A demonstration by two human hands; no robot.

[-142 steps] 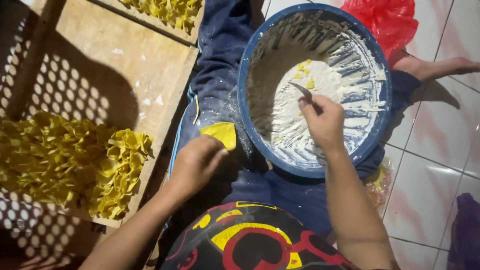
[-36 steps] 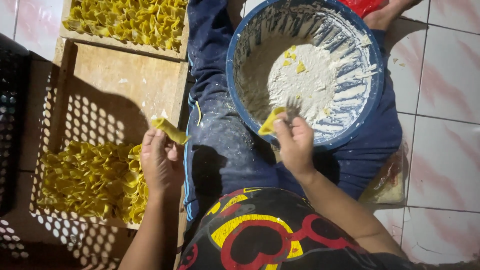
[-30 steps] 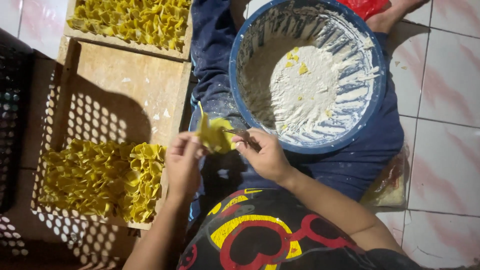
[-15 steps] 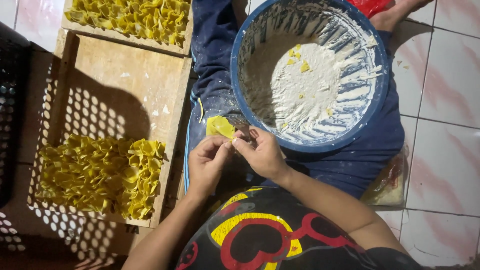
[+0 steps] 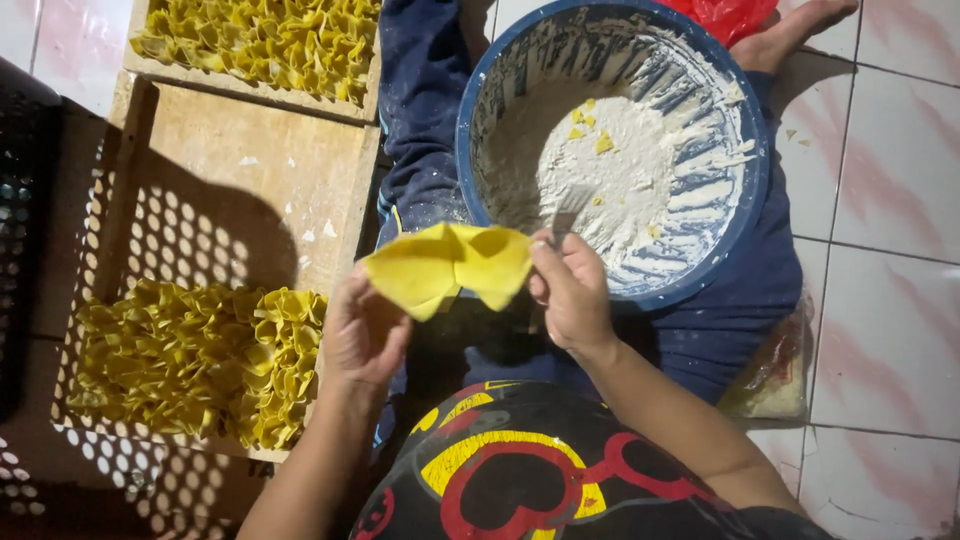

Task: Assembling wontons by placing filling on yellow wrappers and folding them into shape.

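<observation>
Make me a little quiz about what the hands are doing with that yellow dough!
1. True or false: both hands, the left hand and the right hand, hold the folded yellow dough sheet.
2. What colour is the round plastic bowl holding white filling?
A. Blue
B. Green
C. Red
3. Fill in: the pile of folded yellow dough pieces lies on a ______ tray.

Key: 1 true; 2 A; 3 wooden.

Pale tiled floor (image 5: 890, 200). Wooden tray (image 5: 250, 180) lies left, folded yellow wrappers (image 5: 200, 360) heaped at its near end.
</observation>
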